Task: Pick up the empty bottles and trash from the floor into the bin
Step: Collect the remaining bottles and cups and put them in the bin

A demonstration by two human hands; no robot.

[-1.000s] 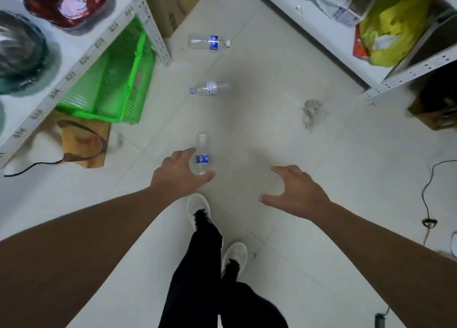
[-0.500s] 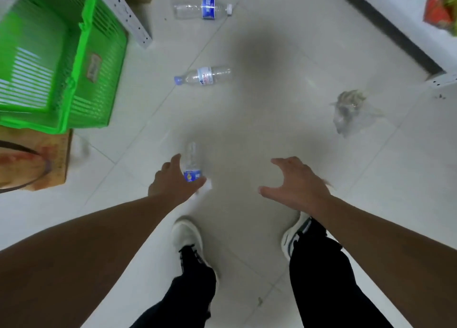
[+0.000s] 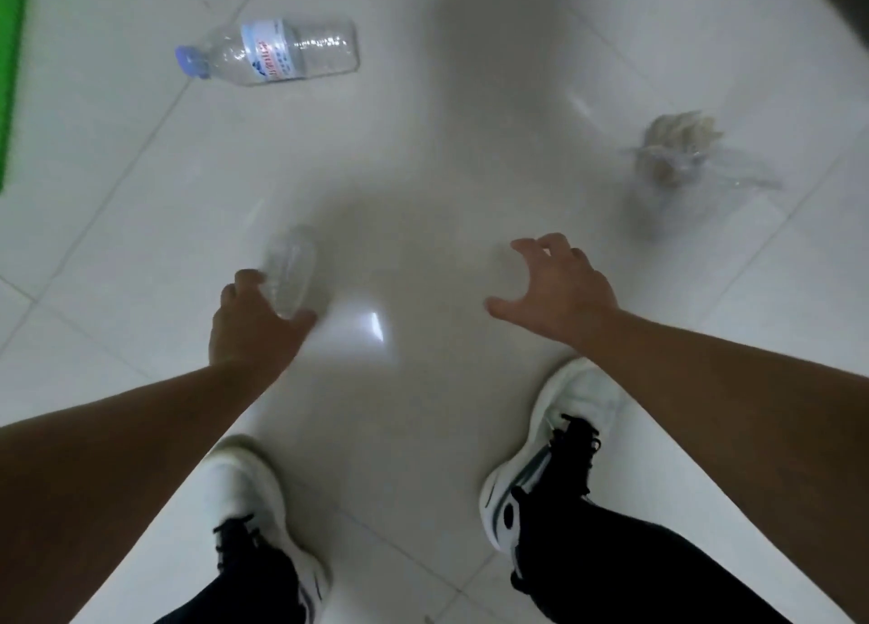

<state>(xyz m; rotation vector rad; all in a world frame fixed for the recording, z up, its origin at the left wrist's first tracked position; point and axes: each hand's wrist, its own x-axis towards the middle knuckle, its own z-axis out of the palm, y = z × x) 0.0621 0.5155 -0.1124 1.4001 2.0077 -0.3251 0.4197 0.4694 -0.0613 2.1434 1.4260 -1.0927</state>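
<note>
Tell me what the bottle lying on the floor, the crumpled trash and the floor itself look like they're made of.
Bottle: clear thin plastic, since the tile shows through it, with a printed label and a bluish cap. Crumpled trash: probably transparent plastic film bunched around something pale; too blurred to be sure. Floor: glossy light tile, with grout lines and a bright reflection.

One bottle (image 3: 268,53) lies far left on the floor (image 3: 423,153) — crumpled wrapper (image 3: 677,157) far right.

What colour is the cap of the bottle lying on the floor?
The cap of the lying bottle is pale blue-purple, seen in the head view.
</note>
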